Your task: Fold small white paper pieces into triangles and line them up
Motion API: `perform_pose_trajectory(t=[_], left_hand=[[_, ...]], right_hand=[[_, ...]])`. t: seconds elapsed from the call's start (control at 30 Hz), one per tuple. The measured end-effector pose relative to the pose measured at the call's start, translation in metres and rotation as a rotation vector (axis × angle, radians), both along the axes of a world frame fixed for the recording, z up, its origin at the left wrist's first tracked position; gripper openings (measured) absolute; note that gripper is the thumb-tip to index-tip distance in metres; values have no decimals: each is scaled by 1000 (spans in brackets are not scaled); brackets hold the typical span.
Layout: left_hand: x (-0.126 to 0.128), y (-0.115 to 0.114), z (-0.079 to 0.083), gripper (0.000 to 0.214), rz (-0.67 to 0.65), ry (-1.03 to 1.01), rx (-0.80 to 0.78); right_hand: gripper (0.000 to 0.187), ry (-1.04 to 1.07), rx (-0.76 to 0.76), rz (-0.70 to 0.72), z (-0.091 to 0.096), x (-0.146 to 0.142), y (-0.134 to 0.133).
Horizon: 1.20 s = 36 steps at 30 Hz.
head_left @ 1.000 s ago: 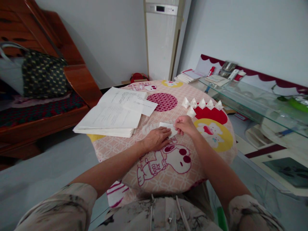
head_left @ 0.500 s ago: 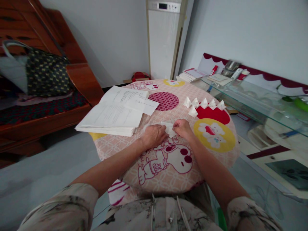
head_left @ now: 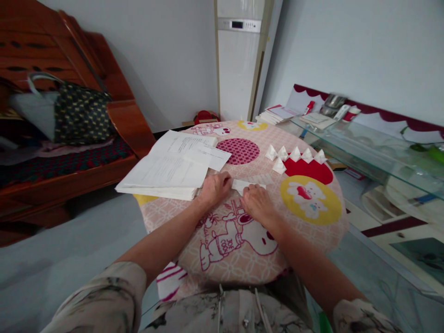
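Note:
A small white piece of paper [head_left: 239, 184] lies between my hands on the tablecloth, its right part smeared by motion. My left hand [head_left: 217, 188] is closed at the paper's left end, with the fingertips curled and partly hidden. Over the paper's front edge, my right hand [head_left: 257, 201] is closed with bent fingers gripping it. Several small pointed folded-paper pieces [head_left: 296, 154] stand in a row to the right, one of them a little nearer to me. Left of my hands rests a stack of printed paper sheets [head_left: 163, 169], with a smaller loose sheet [head_left: 214, 158] on top.
The round table wears a patterned pink cloth [head_left: 236, 266]. At the right stands a glass shelf [head_left: 367, 141] bearing cups and small items; booklets [head_left: 277, 114] lie near its far end. A wooden bench [head_left: 121, 120] with bags is at the left, a tall white cabinet-like unit [head_left: 239, 69] behind.
My right hand has turned and moved slightly down and left over the paper. The left hand has drawn a little left, to the paper's end. The whole view has shifted slightly.

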<state>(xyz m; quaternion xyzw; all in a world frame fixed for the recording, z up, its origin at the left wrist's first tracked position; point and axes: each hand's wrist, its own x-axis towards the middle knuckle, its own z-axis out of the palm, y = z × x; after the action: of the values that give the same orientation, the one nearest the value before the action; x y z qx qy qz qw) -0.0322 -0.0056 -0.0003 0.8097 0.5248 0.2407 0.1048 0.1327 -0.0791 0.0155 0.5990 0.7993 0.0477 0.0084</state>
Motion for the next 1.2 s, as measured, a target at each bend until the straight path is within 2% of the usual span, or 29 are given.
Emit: perform_pose_trajectory(t=[0.13, 0.23, 0.3, 0.37, 0.5, 0.57, 0.63, 0.8, 0.93, 1.0, 1.1, 1.2], left_hand=[[-2, 16, 3, 22, -1, -227, 8], [-4, 26, 10, 24, -34, -454, -12], [-2, 30, 13, 27, -48, -600, -73], [1, 30, 13, 34, -77, -747, -203], [13, 20, 4, 47, -253, -979, -595], [19, 14, -1, 48, -292, -985, -718], [23, 9, -5, 47, -300, -975, -791], [18, 10, -5, 35, -284, -930, -818], [6, 15, 0, 31, -358, -786, -951], [2, 18, 1, 31, -371, -731, -981], [1, 24, 1, 25, -335, -648, -963], [2, 31, 1, 14, -303, -516, -922]], right_hand=[[33, 40, -31, -36, 0, -7, 0], [33, 192, 50, -156, 4, 6, 9], [27, 407, 139, -312, 7, 21, 19], [25, 739, 199, -393, 8, 32, 29], [20, 1378, 116, -541, -2, 35, 40], [17, 1558, 66, -557, -9, 29, 40], [16, 1649, 34, -553, -14, 24, 38], [15, 1740, -79, -541, -12, 26, 35], [22, 1844, -192, -501, -5, 37, 33], [25, 1824, -241, -493, -3, 42, 33], [20, 1643, -270, -570, -3, 49, 35], [14, 1278, -288, -625, -3, 57, 38]])
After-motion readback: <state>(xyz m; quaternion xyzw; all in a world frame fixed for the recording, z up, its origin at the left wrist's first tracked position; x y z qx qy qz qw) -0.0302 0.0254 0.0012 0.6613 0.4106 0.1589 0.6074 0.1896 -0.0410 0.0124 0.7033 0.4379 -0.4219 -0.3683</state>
